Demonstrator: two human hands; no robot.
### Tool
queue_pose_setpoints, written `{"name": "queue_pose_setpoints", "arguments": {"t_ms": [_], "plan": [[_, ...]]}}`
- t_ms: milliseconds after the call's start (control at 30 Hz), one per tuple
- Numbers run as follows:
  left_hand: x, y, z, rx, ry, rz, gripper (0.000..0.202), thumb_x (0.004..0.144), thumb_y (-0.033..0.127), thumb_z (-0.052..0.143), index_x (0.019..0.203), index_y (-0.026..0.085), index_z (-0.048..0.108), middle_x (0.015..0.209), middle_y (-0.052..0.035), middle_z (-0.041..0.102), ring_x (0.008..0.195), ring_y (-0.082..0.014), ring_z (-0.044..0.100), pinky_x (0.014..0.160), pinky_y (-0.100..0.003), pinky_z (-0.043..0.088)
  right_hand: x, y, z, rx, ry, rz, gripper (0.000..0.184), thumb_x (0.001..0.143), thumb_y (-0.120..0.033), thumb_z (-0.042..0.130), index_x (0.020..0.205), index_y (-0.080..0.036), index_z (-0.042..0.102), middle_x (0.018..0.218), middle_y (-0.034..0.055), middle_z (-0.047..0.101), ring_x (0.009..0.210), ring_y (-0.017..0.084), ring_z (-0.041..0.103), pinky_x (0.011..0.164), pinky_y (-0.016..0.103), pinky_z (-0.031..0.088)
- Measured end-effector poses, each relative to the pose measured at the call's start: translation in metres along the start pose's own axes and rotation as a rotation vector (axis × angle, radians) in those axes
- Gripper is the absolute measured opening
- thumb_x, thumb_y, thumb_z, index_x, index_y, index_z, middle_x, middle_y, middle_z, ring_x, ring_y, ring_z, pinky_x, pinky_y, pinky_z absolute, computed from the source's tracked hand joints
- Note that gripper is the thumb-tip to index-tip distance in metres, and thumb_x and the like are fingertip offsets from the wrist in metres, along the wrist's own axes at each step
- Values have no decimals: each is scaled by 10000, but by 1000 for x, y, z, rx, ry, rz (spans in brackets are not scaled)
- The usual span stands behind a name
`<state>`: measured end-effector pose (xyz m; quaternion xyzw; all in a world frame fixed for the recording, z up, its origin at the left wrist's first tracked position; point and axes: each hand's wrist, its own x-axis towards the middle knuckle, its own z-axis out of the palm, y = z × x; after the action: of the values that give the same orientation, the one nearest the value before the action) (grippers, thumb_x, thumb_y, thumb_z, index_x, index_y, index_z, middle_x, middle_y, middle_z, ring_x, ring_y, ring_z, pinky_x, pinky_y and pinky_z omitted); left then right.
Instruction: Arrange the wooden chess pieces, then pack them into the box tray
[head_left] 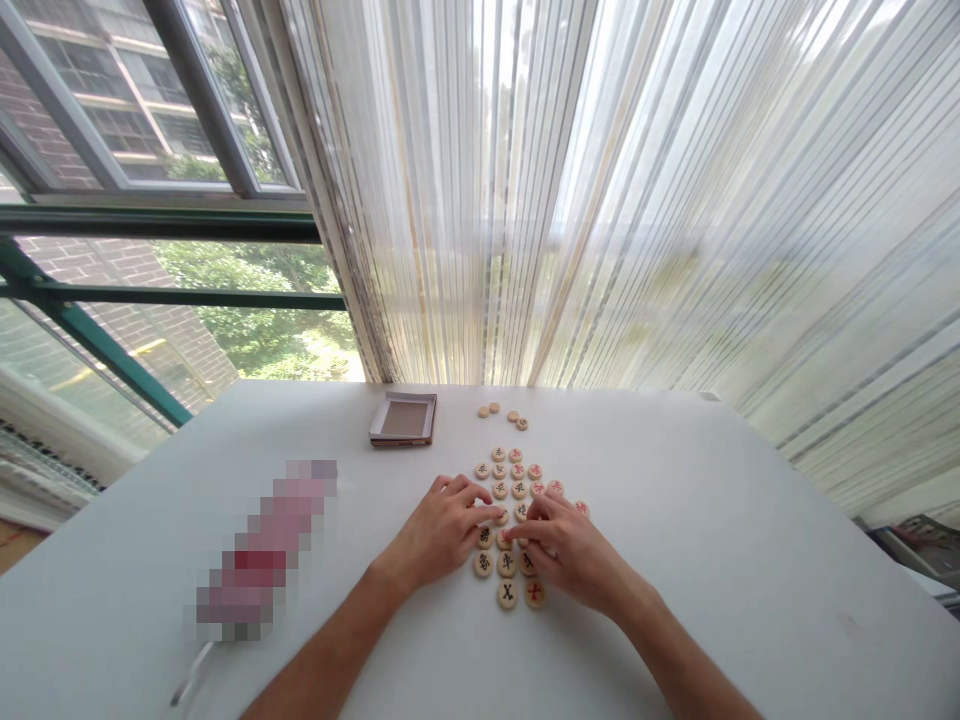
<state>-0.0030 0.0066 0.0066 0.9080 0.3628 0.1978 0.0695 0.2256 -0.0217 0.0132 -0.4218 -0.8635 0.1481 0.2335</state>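
Observation:
Several round wooden game pieces [509,478] with black or red characters lie face up in short rows on the white table [750,560]. My left hand [441,530] rests on the table at the left of the rows, fingers spread, its fingertips touching pieces near the middle. My right hand [568,545] lies at the right of the rows, fingers stretched toward the same spot, covering a few pieces. Neither hand grips anything. Two more pieces [520,594] sit nearest me, between my wrists.
A small flat cardboard box [403,419] lies at the far side of the table. A few loose pieces [502,413] sit beside it. A blurred pink object [264,550] lies at the left. Sheer curtains and a window stand behind the table.

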Motion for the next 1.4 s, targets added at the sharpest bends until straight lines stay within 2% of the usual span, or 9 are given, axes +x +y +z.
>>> {"name": "queue_pose_setpoints", "arguments": {"t_ms": [200, 433, 633, 933, 1167, 1267, 1400], "plan": [[0, -2, -1, -6, 1, -3, 361, 877, 109, 587, 1123, 356, 680, 1051, -11, 665, 1008, -216, 550, 897, -394, 395, -1, 1, 3, -37, -20, 9, 370, 870, -78, 559, 1074, -330, 736, 833, 34, 566, 872, 206, 531, 757, 309, 452], [-1, -2, -4, -19, 32, -12, 395, 852, 94, 592, 1158, 335, 659, 1049, -17, 668, 1008, -214, 562, 895, -383, 409, 0, 1, 3, -31, -5, 17, 363, 885, -81, 546, 1085, -328, 723, 851, 32, 576, 872, 203, 537, 794, 325, 455], [-1, -6, -6, -56, 72, -65, 276, 838, 301, 681, 1113, 280, 664, 1025, -39, 669, 1020, -235, 571, 883, -384, 423, 2, 0, 3, -58, 26, 36, 350, 901, -92, 543, 1126, -315, 692, 883, 38, 595, 876, 209, 527, 826, 346, 451], [1, -8, -2, -40, 77, -75, 219, 825, 317, 701, 1035, 258, 680, 984, -28, 676, 988, -222, 579, 875, -369, 428, 1, 0, 4, -97, 43, 17, 332, 925, -134, 545, 1158, -324, 686, 873, 45, 601, 867, 205, 555, 797, 328, 458], [0, -8, -3, -64, 66, -74, 217, 868, 290, 656, 1084, 280, 674, 1019, -27, 672, 1018, -223, 566, 890, -376, 416, 1, 2, 2, -108, 44, 53, 366, 902, -105, 539, 1162, -322, 679, 870, 45, 596, 872, 209, 544, 744, 314, 474], [0, -5, -4, -60, 45, -57, 269, 905, 212, 588, 1145, 313, 656, 1053, -23, 664, 1026, -221, 554, 898, -385, 408, 2, 7, -1, -107, 55, 76, 383, 884, -82, 535, 1151, -312, 684, 870, 46, 587, 872, 210, 539, 753, 317, 488], [0, -3, -3, -40, -1, -36, 369, 882, 125, 574, 1152, 364, 655, 1071, -4, 656, 1017, -220, 546, 892, -391, 409, 2, 11, -4, -93, 78, 84, 364, 885, -69, 524, 1104, -296, 707, 877, 48, 579, 883, 207, 543, 802, 329, 495]]}}
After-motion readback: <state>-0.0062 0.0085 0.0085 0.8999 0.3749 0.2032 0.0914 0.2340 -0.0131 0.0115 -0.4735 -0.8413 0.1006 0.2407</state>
